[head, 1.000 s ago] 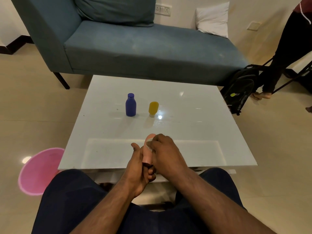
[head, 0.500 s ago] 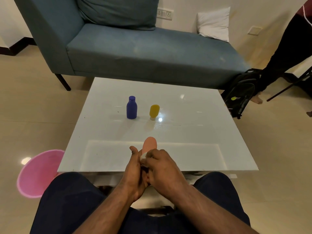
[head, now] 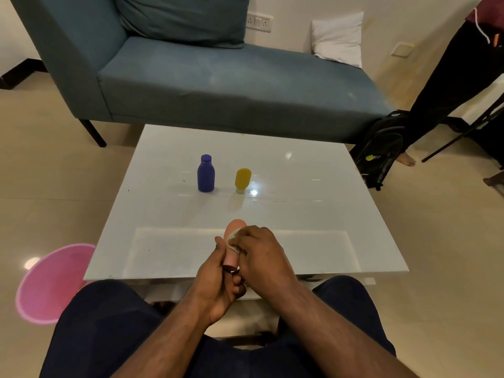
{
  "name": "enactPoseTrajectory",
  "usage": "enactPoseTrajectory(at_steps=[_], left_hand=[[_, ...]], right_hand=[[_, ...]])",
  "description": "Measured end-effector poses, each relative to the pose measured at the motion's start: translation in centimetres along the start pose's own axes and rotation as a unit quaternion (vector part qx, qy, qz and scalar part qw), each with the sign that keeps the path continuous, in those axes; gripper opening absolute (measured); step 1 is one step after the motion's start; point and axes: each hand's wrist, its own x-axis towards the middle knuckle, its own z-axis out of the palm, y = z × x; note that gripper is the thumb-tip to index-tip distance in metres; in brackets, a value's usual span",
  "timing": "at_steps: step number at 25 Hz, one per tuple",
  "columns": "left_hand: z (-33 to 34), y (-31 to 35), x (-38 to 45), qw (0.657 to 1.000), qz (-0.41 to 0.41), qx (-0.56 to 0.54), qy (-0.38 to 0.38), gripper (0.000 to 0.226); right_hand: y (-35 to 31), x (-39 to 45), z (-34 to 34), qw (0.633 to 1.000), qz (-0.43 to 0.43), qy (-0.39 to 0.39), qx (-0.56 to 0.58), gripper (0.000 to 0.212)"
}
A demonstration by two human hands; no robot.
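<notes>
blue bottle [head: 206, 174], yellow bottle [head: 242, 180] mid-table

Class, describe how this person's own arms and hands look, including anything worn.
Both forearms are bare, no sleeve in view. The left hand and right hand wear no glove, watch or bracelet. Dark navy trousers cover the legs.

Both our arms show bare along their whole visible length, the left forearm [head: 169, 336] and the right forearm [head: 327, 323] alike. Our left hand [head: 218, 279] and right hand [head: 261, 257] are bare too. A thin dark band [head: 228, 268] sits by the fingers of the left hand; we cannot tell whether it is a ring. On our legs we wear trousers [head: 109, 323] of plain dark navy cloth, matt and without pattern, covering both thighs as far as the knees, with a few soft folds near the lap.
</notes>
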Motion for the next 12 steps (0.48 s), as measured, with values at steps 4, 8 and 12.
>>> enactPoseTrajectory(at_steps=[4,8,12], left_hand=[[-0.3,0.1,-0.1,0.998,-0.006,-0.055,-0.018,0.071],[-0.1,0.0,-0.1,0.999,-0.007,-0.035,-0.009,0.072],[0.0,0.1,-0.1,1.0,-0.01,-0.008,0.016,0.066]], right_hand=[[-1.9,-1.2,0.1,0.999,-0.033,-0.02,-0.004,0.029],[-0.2,-0.7,0.0,1.0,-0.013,-0.003,0.02,0.029],[0.8,0.9,-0.2,0.998,0.057,0.018,0.024,0.028]])
